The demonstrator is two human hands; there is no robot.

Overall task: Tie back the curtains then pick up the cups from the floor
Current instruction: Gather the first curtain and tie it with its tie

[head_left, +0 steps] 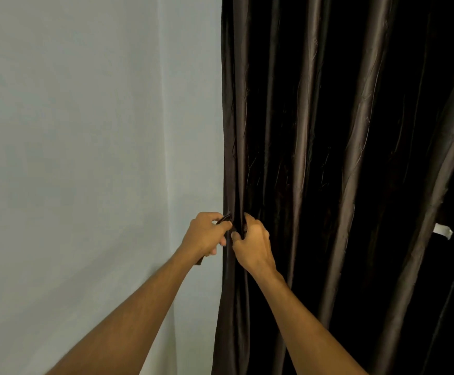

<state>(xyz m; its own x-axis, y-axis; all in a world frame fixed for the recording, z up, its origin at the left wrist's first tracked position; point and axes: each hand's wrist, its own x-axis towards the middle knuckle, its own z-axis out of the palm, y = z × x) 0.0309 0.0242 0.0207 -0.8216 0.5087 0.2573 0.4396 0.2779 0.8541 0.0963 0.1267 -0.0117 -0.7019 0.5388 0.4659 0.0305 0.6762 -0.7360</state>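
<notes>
Just below the middle of the frame, the left hand (207,235) is curled shut around a thin dark strap (224,220), which looks like the tie-back; one end of it pokes out under the wrist. Right beside it, almost touching, the right hand (252,246) pinches the left edge of the dark brown curtain (328,158), with its fingers tucked into a fold. The curtain fills the right half of the frame and hangs in long shiny folds, loose and not yet bunched. The pale wall (85,131) fills the left half. The cups and the floor are not in the picture, so that part of the task looks still to do. Things could go wrong from here. The cloth looks smooth and slippery, so folds may slide out of the right hand before the strap goes around. The strap is thin and could slip from the left hand. A hard pull might tug the curtain off its top, which is out of sight. A small white tag (442,230) sticks out at the right edge; no writing on it can be read, and no brand shows.
</notes>
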